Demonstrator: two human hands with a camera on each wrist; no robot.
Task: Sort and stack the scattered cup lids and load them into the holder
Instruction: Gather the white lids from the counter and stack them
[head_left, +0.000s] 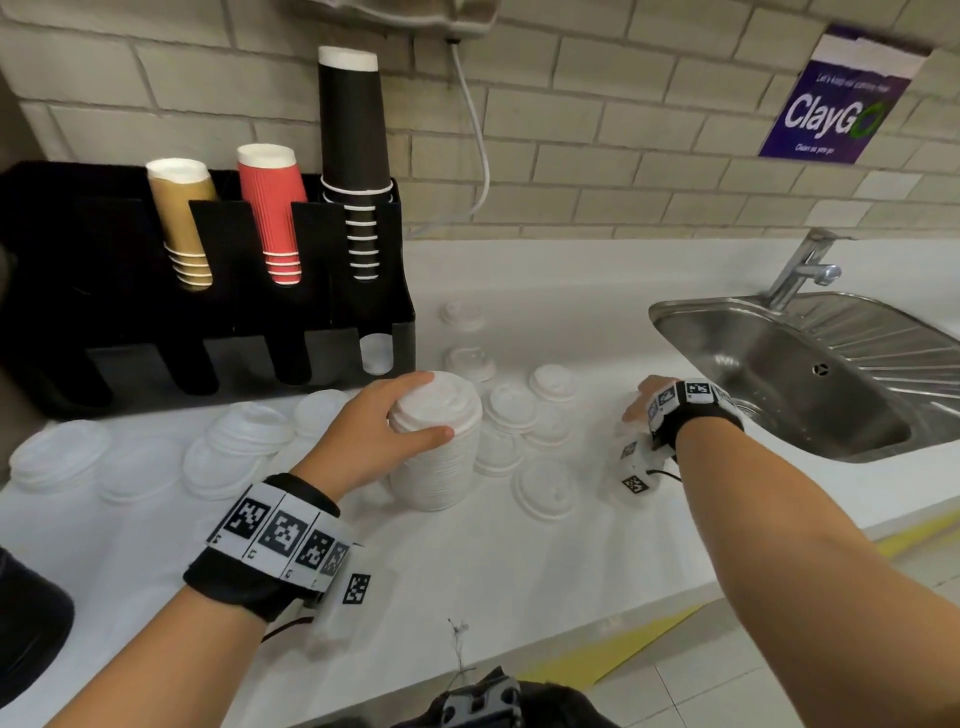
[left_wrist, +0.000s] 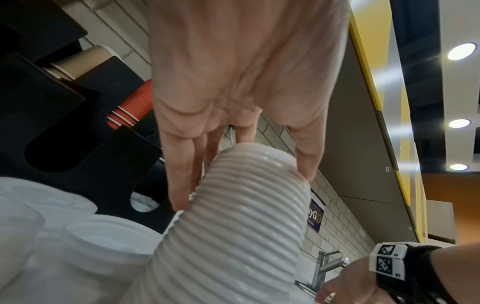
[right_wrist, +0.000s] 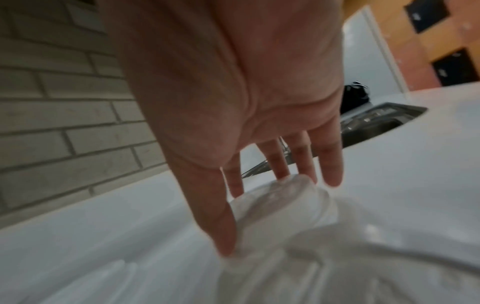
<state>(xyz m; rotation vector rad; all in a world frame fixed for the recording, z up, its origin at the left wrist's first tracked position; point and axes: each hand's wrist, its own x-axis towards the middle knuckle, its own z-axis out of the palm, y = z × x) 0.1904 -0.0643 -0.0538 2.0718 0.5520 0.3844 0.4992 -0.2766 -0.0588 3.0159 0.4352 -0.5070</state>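
1. Centre of the counter (head_left: 519, 561): a tall stack of white lids (head_left: 435, 452) stands upright, just in front of the black holder (head_left: 130, 332).
2. The left hand (head_left: 374, 431) is on that stack, fingers over the far side of the top lid and thumb (head_left: 434, 433) on the near side. The left wrist view shows the fingers (left_wrist: 182, 185) and thumb wrapped around the ribbed column, so it grips the stack.
3. Over to the right, the right hand (head_left: 644, 402) reaches down at a loose lid (right_wrist: 280, 205) lying on the counter close to the sink (head_left: 779, 384). In the right wrist view the thumb (right_wrist: 221, 226) sits at one side of the lid and the fingers at its far edge. The picture is blurred, and I cannot tell whether the hand has it pinched or only touches it.
4. Scattered lids (head_left: 545, 488) lie flat between the two hands and farther back, several overlapping.
5. To the left of the stack, wider flat lids (head_left: 244, 431) lie in low piles along the front of the holder.
6. The holder's rightmost lower slot shows a white lid (head_left: 376, 353) inside.
7. Up top, the holder carries brown cups (head_left: 182, 218), red cups (head_left: 272, 208) and black cups (head_left: 356, 156), all upside down.
8. Far right, a tap (head_left: 805, 270) stands over the sink, and a purple sign (head_left: 836, 104) hangs on the brick wall.
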